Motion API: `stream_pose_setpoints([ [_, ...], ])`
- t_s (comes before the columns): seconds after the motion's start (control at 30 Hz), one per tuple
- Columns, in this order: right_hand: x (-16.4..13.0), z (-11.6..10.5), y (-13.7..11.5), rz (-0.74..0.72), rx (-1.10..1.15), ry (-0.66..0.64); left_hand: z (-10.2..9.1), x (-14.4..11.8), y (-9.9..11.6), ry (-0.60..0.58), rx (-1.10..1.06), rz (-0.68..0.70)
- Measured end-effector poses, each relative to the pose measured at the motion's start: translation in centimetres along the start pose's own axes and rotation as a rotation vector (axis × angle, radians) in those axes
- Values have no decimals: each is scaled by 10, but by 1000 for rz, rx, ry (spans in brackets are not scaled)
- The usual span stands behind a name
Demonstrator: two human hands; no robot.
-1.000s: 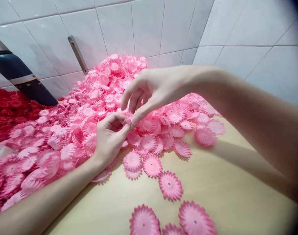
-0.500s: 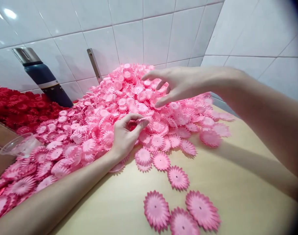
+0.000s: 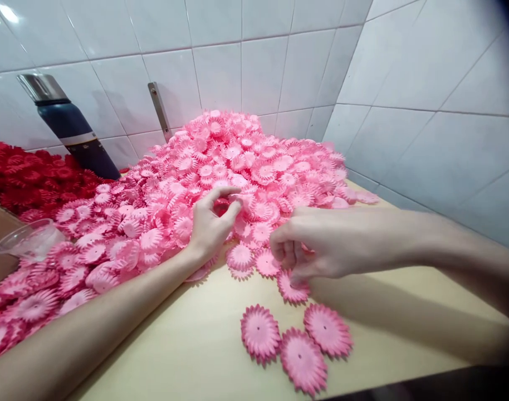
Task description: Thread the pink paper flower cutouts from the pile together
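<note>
Right hand (image 3: 317, 245) is sitting curled over 1 pink disc (image 3: 290, 294) on the desk (image 3: 187, 345); no telling if its grip is actually grasping. Left hand (image 3: 210, 225) is hanging by the pink pile (image 3: 221, 145), fingertips nearly meeting, contents unclear. Those low knuckles could be nudging neighbouring discs (image 3: 265, 263), or a sloppy pinch could be snagging 2 tbh.

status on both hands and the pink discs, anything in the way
Left hand curled at the pink pile, grip unclear. Right hand over a disc, partly hiding it. Three more discs nearer on table. Bottle back left, clear of both hands.
</note>
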State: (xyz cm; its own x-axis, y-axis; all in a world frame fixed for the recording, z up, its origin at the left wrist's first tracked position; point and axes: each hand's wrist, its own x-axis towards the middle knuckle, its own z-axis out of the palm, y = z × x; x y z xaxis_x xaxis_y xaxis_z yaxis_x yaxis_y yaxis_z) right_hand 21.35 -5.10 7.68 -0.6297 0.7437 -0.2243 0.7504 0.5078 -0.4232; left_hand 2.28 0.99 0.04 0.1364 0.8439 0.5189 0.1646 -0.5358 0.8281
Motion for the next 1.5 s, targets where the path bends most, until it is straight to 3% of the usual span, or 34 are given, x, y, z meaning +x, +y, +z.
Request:
stream_pose_setpoints([
  [0.1,-1,2,-1,-9,63,-99,0,-1,0,28,55,98],
  [0.17,-1,-6,1,-24,98,-80,-1,-1,0,32,63,124],
  [0.23,0,-15,5,-55,110,28,-1,-2,2,14,47,88],
  [0.37,10,-25,14,-169,188,444,-1,-5,6,-75,-37,50],
  [0.43,19,-23,17,-192,239,590,-1,-6,8,-129,-94,52],
  [0.67,45,-8,28,-218,249,720,1,-5,3,-175,-277,-1],
  [0.93,52,4,44,-278,474,827,-2,-5,4,-139,-43,37],
  [1.27,47,0,42,-225,682,653,0,-5,4,-81,-13,2],
  [1.33,39,-7,37,-237,597,485,0,-4,5,-62,-14,-24],
  [1.43,28,-12,25,-265,367,131,0,-3,7,-54,-23,-58],
  [1.5,24,-9,14,-262,260,24,1,-2,8,-46,-53,-83],
])
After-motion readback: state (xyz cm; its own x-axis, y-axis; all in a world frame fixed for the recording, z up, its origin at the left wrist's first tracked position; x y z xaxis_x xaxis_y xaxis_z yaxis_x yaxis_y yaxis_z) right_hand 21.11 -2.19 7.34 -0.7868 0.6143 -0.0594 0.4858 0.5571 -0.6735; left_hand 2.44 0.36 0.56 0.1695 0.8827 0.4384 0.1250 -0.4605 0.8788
